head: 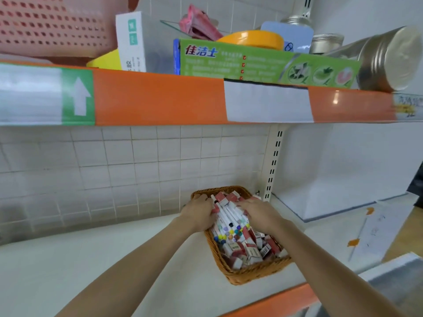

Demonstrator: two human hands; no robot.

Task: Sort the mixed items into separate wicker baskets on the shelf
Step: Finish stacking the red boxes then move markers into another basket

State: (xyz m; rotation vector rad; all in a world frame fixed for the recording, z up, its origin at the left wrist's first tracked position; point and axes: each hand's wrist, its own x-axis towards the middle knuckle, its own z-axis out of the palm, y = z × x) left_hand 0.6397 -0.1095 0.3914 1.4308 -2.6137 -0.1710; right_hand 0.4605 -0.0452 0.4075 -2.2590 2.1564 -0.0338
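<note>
Wicker basket [240, 274] on lower shelf [114, 259], holding white pens [229, 216] and small red-white boxes [249, 248]. Left hand [201, 213], grip curled round the pen bundle from 9 o'clock. Right hand [258, 213], grip curled on it from 3 o'clock.

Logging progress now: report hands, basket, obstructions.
Both hands in the wicker basket: left hand and right hand gripping the bundle of pens. Small boxes still mixed in. Nothing blocking.

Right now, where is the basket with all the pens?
The wicker basket sits on the lower white shelf, right of centre, near the slotted upright. Both hands, left hand and right hand, reach into it.
</note>
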